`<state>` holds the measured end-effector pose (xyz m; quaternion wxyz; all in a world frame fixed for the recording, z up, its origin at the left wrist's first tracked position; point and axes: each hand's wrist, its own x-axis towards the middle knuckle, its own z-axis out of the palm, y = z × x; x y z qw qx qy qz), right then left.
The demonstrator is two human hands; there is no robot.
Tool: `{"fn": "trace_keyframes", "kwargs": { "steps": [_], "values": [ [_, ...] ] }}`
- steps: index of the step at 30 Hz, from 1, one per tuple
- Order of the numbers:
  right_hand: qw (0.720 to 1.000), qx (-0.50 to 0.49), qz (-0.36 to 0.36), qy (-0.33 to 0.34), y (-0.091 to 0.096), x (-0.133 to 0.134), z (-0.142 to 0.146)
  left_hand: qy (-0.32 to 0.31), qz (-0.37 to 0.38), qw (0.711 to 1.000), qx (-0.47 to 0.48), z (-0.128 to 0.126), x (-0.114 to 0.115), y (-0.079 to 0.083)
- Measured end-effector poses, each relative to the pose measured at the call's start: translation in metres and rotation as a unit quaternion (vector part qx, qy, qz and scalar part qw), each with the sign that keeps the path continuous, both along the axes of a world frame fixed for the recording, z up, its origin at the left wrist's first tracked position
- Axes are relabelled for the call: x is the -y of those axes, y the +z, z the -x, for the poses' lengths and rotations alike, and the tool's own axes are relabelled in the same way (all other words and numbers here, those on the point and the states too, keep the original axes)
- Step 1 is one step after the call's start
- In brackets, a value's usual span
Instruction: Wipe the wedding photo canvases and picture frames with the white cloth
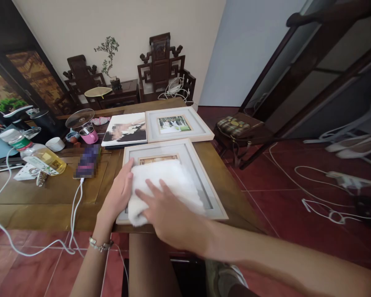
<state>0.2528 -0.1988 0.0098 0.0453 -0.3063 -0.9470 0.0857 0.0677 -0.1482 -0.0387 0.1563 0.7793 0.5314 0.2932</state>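
Observation:
A light wooden picture frame point(200, 185) lies flat near the table's front edge. Spread over much of its front is a folded white cloth point(173, 177), which hides most of the picture inside. My right hand point(167, 210) presses down on the cloth with its fingers somewhat apart, gripping it at the left fold. Along the frame's left side, my left hand point(120, 189) holds the edge, its fingers close together beside the cloth. Behind lies a second framed photo point(174, 123), touching a photo album point(126, 130) on its left.
On the table's left are a phone point(88, 161) on a white cable, an oil-coloured bottle point(46, 159), a pink mug point(89, 135) and a white cup point(55, 144). A checked bag point(235, 126) sits on a chair at right. Cables point(324, 177) cross the red floor.

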Motion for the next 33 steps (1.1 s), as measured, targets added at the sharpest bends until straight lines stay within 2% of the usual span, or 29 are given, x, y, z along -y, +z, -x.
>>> {"fn": "trace_keyframes", "kwargs": {
  "steps": [3,6,10,13,16,22,25,28,31,33],
  "values": [
    [1.0,0.016,0.019,-0.003,0.0,0.013,-0.011,-0.01,0.007,0.999,-0.049,-0.002,-0.002,0.0],
    [0.997,0.045,0.029,-0.054,-0.004,0.015,-0.034,-0.021,0.005,0.996,-0.083,-0.003,-0.003,-0.002],
    [0.992,0.029,-0.008,-0.124,-0.009,0.015,-0.079,-0.028,-0.003,0.995,-0.1,-0.002,-0.003,-0.004],
    [0.99,0.004,-0.037,-0.138,-0.011,0.01,-0.103,-0.041,-0.001,0.993,-0.108,-0.002,-0.003,-0.004],
    [0.986,-0.011,-0.073,-0.147,-0.015,-0.01,-0.108,-0.035,0.003,0.994,-0.104,-0.003,-0.003,-0.003],
    [0.971,0.01,-0.14,-0.195,-0.027,-0.083,-0.089,-0.032,-0.002,0.995,-0.093,-0.003,-0.003,-0.004],
    [0.97,0.019,-0.149,-0.191,-0.028,-0.101,-0.085,-0.029,0.004,0.995,-0.095,-0.002,-0.003,-0.005],
    [0.976,0.026,-0.131,-0.171,-0.026,-0.087,-0.085,-0.021,0.008,0.996,-0.092,-0.002,-0.004,-0.006],
    [0.985,0.01,-0.105,-0.136,-0.018,-0.044,-0.088,-0.018,0.006,0.996,-0.091,-0.002,-0.004,-0.007],
    [0.992,-0.016,-0.085,-0.097,-0.006,-0.013,-0.093,-0.016,0.005,0.996,-0.092,-0.002,-0.004,-0.008]
  ]
}}
